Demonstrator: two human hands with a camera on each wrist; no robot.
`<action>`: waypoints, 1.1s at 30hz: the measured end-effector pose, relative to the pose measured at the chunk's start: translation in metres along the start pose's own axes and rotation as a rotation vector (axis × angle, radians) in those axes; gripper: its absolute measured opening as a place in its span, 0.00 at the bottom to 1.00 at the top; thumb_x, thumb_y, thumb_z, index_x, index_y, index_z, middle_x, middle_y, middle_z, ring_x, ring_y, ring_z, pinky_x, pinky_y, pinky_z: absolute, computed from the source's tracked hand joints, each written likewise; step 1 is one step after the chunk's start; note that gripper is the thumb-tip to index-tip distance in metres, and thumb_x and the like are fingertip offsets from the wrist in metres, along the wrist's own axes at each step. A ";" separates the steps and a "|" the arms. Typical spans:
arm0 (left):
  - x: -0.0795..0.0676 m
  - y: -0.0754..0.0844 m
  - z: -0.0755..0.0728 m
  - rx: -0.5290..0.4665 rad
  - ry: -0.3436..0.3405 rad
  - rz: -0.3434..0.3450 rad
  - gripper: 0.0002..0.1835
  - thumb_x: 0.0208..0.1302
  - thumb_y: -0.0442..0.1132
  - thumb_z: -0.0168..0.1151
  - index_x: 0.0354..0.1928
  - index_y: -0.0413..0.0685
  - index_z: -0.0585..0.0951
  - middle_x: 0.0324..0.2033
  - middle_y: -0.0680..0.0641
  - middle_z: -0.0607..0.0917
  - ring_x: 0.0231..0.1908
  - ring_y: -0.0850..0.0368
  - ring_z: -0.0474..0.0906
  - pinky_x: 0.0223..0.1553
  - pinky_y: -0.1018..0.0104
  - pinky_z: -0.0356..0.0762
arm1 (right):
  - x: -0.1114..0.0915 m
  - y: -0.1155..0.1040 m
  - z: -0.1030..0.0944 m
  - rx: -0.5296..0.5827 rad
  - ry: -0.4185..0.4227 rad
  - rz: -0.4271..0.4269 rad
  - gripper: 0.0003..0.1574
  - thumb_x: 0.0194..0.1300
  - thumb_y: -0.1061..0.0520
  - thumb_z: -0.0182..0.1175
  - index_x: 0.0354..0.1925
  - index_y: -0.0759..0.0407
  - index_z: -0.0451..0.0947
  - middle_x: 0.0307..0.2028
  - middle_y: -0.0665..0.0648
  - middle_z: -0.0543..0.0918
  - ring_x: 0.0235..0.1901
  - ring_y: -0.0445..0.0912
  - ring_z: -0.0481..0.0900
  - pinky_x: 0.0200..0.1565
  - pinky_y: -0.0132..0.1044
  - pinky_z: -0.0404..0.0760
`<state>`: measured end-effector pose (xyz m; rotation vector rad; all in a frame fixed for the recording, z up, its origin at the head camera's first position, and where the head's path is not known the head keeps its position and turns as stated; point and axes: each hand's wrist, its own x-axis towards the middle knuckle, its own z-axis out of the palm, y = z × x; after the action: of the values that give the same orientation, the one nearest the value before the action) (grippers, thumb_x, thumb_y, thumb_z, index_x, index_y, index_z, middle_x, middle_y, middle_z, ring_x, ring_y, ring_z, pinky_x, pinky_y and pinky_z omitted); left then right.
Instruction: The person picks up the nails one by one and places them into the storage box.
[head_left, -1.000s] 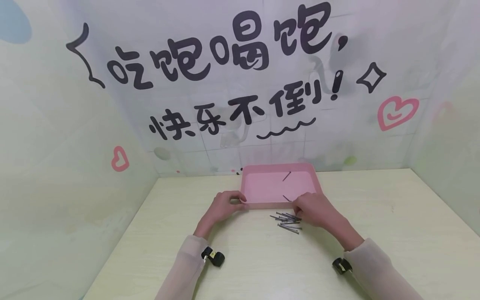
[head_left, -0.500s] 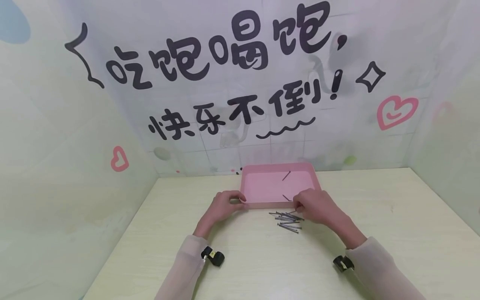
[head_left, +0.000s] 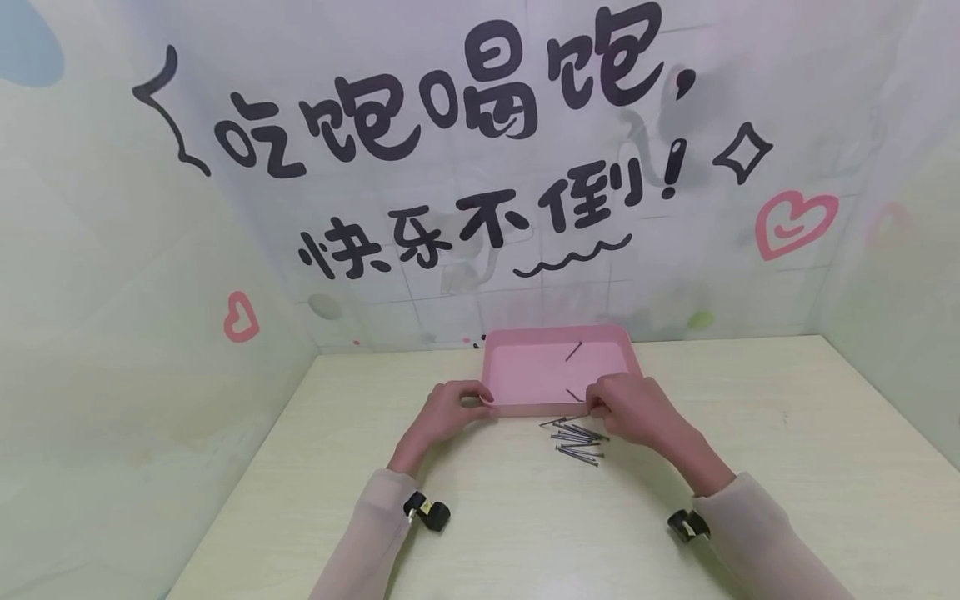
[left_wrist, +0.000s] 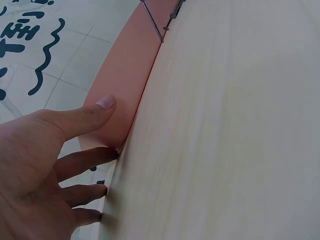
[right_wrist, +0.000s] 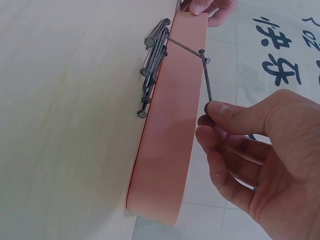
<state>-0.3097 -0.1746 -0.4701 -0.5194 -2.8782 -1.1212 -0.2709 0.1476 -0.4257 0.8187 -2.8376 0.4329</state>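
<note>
My left hand (head_left: pixel 447 411) holds the front left corner of a pink tray (head_left: pixel 555 374), the thumb on its front wall in the left wrist view. With thumb and forefinger, my right hand (right_wrist: pixel 260 150) pinches a nail (right_wrist: pixel 206 80) by one end, beside the tray's front wall. The other end of that nail meets a second slanting nail (right_wrist: pixel 184 47), which reaches from the pile. Several grey nails (head_left: pixel 579 435) lie in a loose pile on the table just before the tray. Inside the tray lie a nail (head_left: pixel 573 351) at the back and another nail (head_left: pixel 573 395) near the front.
The pale wooden table (head_left: pixel 480 517) extends around the tray and toward the person. Behind the tray hangs a white printed sheet (head_left: pixel 420 183) with dark lettering, and similar sheets stand at both sides.
My right hand has risen slightly from the pile toward the tray's rim, drawing the pinched nail out. A nail at the pile's far edge has shifted with it. My left hand stays put.
</note>
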 end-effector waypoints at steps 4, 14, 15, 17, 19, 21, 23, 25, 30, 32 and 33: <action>0.001 -0.003 0.001 0.024 0.010 0.007 0.07 0.61 0.49 0.75 0.39 0.62 0.88 0.46 0.56 0.92 0.61 0.47 0.82 0.68 0.41 0.71 | 0.000 0.001 0.000 -0.003 0.011 0.000 0.08 0.62 0.65 0.67 0.34 0.53 0.89 0.30 0.47 0.87 0.29 0.39 0.75 0.28 0.35 0.74; 0.002 -0.001 0.002 0.024 0.010 0.002 0.07 0.62 0.47 0.75 0.40 0.59 0.89 0.46 0.55 0.92 0.61 0.46 0.82 0.68 0.41 0.71 | -0.001 0.004 -0.004 -0.006 0.027 0.002 0.09 0.61 0.66 0.66 0.34 0.54 0.89 0.32 0.48 0.89 0.30 0.40 0.79 0.29 0.38 0.79; 0.002 -0.001 0.002 0.024 0.011 -0.002 0.07 0.61 0.47 0.75 0.40 0.59 0.89 0.46 0.55 0.92 0.61 0.47 0.82 0.68 0.42 0.72 | -0.001 0.005 -0.004 -0.008 0.030 0.001 0.09 0.61 0.66 0.66 0.34 0.53 0.89 0.32 0.48 0.89 0.30 0.40 0.80 0.29 0.38 0.80; 0.002 -0.001 0.002 0.023 0.012 -0.004 0.07 0.61 0.47 0.75 0.40 0.59 0.89 0.45 0.55 0.92 0.61 0.47 0.83 0.68 0.42 0.72 | -0.001 0.006 -0.004 -0.007 0.042 -0.003 0.09 0.61 0.66 0.66 0.34 0.53 0.89 0.32 0.49 0.89 0.30 0.40 0.80 0.29 0.39 0.80; 0.002 -0.001 0.003 0.023 0.014 -0.004 0.06 0.62 0.46 0.75 0.39 0.59 0.89 0.44 0.56 0.92 0.60 0.48 0.83 0.67 0.43 0.73 | -0.001 0.006 -0.004 -0.008 0.059 -0.008 0.09 0.60 0.66 0.66 0.33 0.53 0.89 0.32 0.49 0.89 0.30 0.41 0.81 0.28 0.39 0.80; 0.002 -0.002 0.003 0.025 0.015 -0.003 0.06 0.62 0.46 0.75 0.39 0.59 0.88 0.44 0.56 0.92 0.60 0.49 0.83 0.67 0.44 0.74 | -0.001 0.007 -0.004 -0.010 0.077 -0.014 0.09 0.60 0.67 0.66 0.33 0.53 0.89 0.32 0.50 0.89 0.29 0.41 0.81 0.28 0.40 0.81; 0.002 -0.002 0.003 0.027 0.016 -0.002 0.06 0.62 0.46 0.75 0.39 0.59 0.88 0.44 0.56 0.92 0.59 0.49 0.84 0.66 0.44 0.74 | -0.002 0.007 -0.005 -0.006 0.089 -0.020 0.10 0.60 0.67 0.66 0.33 0.53 0.88 0.32 0.50 0.89 0.29 0.41 0.82 0.28 0.41 0.81; 0.001 -0.002 0.003 0.027 0.016 -0.003 0.06 0.62 0.46 0.75 0.39 0.59 0.88 0.44 0.56 0.92 0.59 0.49 0.83 0.66 0.44 0.74 | -0.002 0.007 -0.005 0.000 0.099 -0.014 0.11 0.59 0.68 0.65 0.33 0.53 0.88 0.33 0.50 0.89 0.30 0.42 0.82 0.28 0.42 0.81; 0.001 -0.002 0.003 0.021 0.014 -0.005 0.06 0.62 0.46 0.75 0.39 0.59 0.88 0.44 0.56 0.92 0.60 0.49 0.83 0.67 0.43 0.73 | -0.003 0.007 -0.006 0.015 0.143 0.009 0.09 0.61 0.66 0.66 0.32 0.52 0.88 0.31 0.48 0.87 0.28 0.40 0.79 0.27 0.41 0.79; 0.001 -0.002 0.003 0.020 0.014 -0.005 0.06 0.62 0.46 0.75 0.40 0.59 0.88 0.44 0.56 0.92 0.60 0.49 0.83 0.67 0.43 0.73 | -0.003 0.007 -0.006 0.014 0.172 0.011 0.08 0.61 0.66 0.67 0.32 0.53 0.87 0.29 0.47 0.85 0.26 0.40 0.77 0.26 0.39 0.77; 0.001 -0.002 0.003 0.020 0.015 -0.004 0.06 0.62 0.46 0.75 0.40 0.59 0.88 0.45 0.56 0.92 0.60 0.49 0.83 0.68 0.43 0.73 | -0.003 0.007 -0.006 0.013 0.186 0.011 0.08 0.61 0.65 0.68 0.32 0.53 0.87 0.29 0.47 0.85 0.25 0.39 0.77 0.25 0.39 0.76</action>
<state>-0.3109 -0.1736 -0.4734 -0.5031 -2.8761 -1.0905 -0.2719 0.1567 -0.4220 0.7243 -2.6724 0.5016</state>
